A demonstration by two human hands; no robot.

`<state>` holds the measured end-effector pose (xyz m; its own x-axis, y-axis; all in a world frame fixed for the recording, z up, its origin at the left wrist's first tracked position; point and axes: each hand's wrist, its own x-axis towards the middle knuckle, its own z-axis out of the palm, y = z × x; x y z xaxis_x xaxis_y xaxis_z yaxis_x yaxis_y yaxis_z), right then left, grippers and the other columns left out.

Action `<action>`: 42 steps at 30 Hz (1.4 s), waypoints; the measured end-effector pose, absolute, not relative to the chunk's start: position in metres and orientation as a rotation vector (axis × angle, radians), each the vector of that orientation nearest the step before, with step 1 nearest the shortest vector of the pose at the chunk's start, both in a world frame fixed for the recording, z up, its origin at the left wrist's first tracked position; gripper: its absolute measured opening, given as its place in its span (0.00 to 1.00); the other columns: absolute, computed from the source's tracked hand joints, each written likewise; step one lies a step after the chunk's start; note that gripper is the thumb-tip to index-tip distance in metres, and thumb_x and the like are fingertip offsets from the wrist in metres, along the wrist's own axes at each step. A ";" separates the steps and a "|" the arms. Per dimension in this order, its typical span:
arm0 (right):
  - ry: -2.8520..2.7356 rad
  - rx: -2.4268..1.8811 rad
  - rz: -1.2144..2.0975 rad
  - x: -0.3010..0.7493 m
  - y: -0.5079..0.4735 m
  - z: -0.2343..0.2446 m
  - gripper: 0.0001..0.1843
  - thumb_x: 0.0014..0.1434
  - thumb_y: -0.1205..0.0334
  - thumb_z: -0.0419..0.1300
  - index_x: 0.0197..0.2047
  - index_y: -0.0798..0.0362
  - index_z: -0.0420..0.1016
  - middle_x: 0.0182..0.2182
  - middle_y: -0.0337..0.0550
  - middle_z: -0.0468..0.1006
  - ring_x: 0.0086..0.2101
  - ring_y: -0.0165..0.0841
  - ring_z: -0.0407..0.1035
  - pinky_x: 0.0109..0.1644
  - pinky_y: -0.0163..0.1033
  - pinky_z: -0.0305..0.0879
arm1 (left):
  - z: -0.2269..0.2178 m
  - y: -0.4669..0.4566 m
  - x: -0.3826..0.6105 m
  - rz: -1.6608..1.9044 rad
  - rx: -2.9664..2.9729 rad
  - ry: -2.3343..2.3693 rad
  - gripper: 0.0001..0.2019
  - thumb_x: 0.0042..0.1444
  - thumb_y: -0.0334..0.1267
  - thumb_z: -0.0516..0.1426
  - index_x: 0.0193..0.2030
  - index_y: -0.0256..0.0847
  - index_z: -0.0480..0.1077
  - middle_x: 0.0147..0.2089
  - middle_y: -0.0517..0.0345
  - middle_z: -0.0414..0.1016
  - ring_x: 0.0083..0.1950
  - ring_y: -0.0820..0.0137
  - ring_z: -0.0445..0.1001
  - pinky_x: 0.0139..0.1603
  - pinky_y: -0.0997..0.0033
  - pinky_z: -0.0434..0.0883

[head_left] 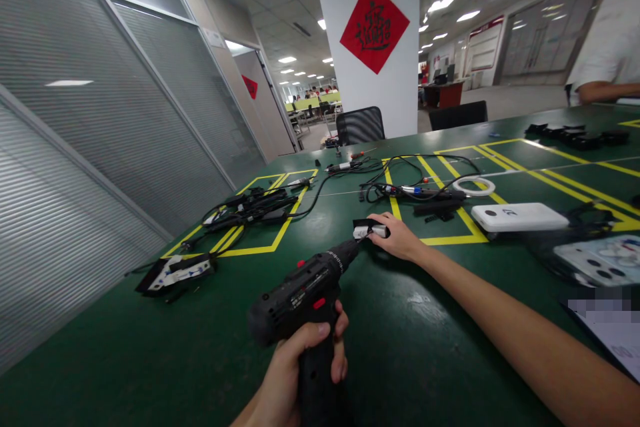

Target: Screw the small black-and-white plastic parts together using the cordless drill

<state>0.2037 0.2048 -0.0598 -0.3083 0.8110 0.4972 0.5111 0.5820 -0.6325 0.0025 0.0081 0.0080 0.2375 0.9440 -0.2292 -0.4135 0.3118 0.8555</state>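
In my left hand (pixel 305 353) is a black cordless drill (pixel 305 293) with red buttons, its fingers wrapped round the handle. The drill's chuck points away from me, toward a small white-and-black part (pixel 370 231). My right hand (pixel 395 237) is closed on that part at the table's middle. The drill's tip reaches the near side of the part; whether it touches cannot be made out. Fine detail of the part is hidden by the fingers.
Black cables and adapters (pixel 255 207) lie at left, near an open black-and-white casing (pixel 177 273). Beyond my right hand are more cables, a white ring (pixel 474 186) and a white power bank (pixel 519 217). A phone (pixel 600 259) lies at right. Another person's arm (pixel 607 91) rests at the far right.
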 end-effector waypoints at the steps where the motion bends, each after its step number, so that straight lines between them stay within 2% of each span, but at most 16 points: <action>1: -1.981 -1.054 0.461 0.204 0.205 -0.060 0.23 0.53 0.58 0.58 0.52 0.50 0.66 0.42 0.45 0.67 0.40 0.32 0.65 0.50 0.39 0.60 | 0.009 0.008 0.003 1.067 0.750 0.885 0.11 0.55 0.33 0.46 0.41 0.35 0.65 0.33 0.58 0.62 0.18 0.79 0.60 0.25 0.69 0.61; 26: -1.969 -1.058 0.470 0.203 0.205 -0.060 0.23 0.52 0.59 0.59 0.52 0.50 0.67 0.42 0.45 0.67 0.41 0.32 0.65 0.51 0.39 0.59 | 0.008 0.009 0.000 1.073 0.766 0.886 0.12 0.56 0.34 0.45 0.43 0.35 0.65 0.34 0.56 0.63 0.19 0.78 0.61 0.27 0.68 0.63; 35: -1.957 -1.071 0.481 0.204 0.205 -0.061 0.24 0.53 0.56 0.58 0.53 0.50 0.66 0.44 0.45 0.67 0.41 0.33 0.65 0.51 0.40 0.60 | 0.010 0.008 0.001 1.083 0.769 0.886 0.10 0.53 0.36 0.50 0.42 0.37 0.65 0.32 0.57 0.64 0.17 0.78 0.60 0.24 0.69 0.61; 42: -1.954 -1.072 0.486 0.204 0.204 -0.060 0.24 0.53 0.57 0.58 0.53 0.50 0.66 0.43 0.45 0.67 0.40 0.32 0.65 0.50 0.39 0.60 | 0.012 0.007 0.002 1.093 0.776 0.901 0.10 0.54 0.36 0.48 0.41 0.36 0.64 0.32 0.57 0.63 0.17 0.78 0.61 0.24 0.69 0.61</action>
